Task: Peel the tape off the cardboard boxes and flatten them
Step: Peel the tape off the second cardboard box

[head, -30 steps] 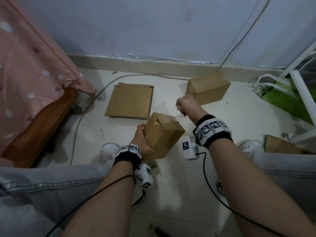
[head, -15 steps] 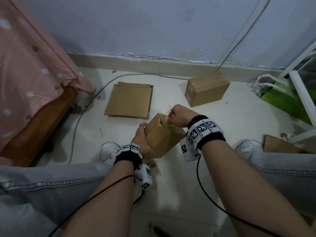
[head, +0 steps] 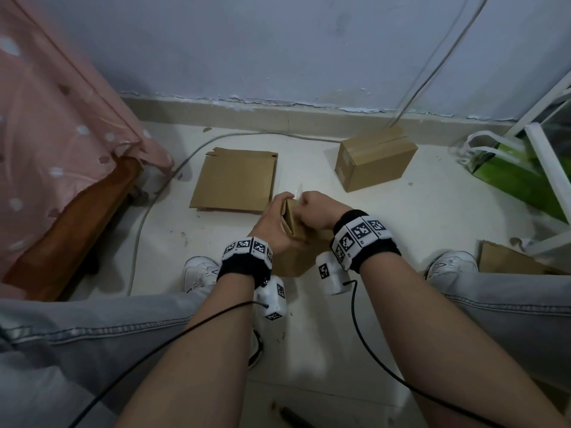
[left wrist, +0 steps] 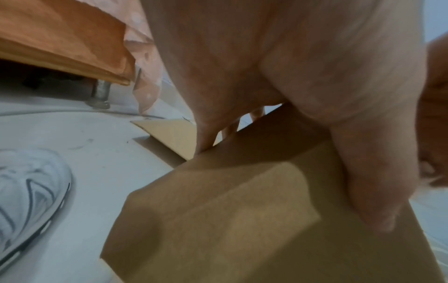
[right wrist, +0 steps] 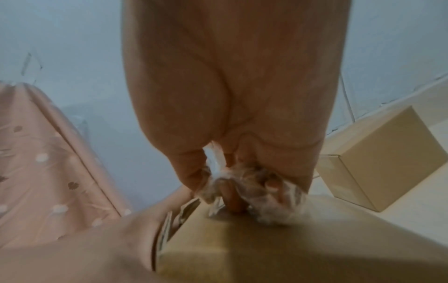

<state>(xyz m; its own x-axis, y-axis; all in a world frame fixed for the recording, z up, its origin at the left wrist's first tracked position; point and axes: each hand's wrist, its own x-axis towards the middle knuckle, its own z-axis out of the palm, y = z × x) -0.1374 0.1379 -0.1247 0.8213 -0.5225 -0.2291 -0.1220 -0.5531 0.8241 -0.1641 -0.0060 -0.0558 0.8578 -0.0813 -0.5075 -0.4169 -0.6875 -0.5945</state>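
Note:
A small brown cardboard box is held up between my knees. My left hand grips its left side, with the thumb lying across the box in the left wrist view. My right hand sits on the box's top edge, curled round a crumpled wad of clear tape that touches the box. A thin strip of tape sticks up between the two hands. A second, closed box stands by the wall; a flattened box lies on the floor to its left.
A bed with a pink dotted cover and a wooden frame fills the left. A grey cable runs along the floor. A green bag and a white rack stand at the right, with another cardboard piece near my right shoe.
My right hand has come back from the far right to the top of the held box. My left hand has shifted up the box's left side, and the box has tilted.

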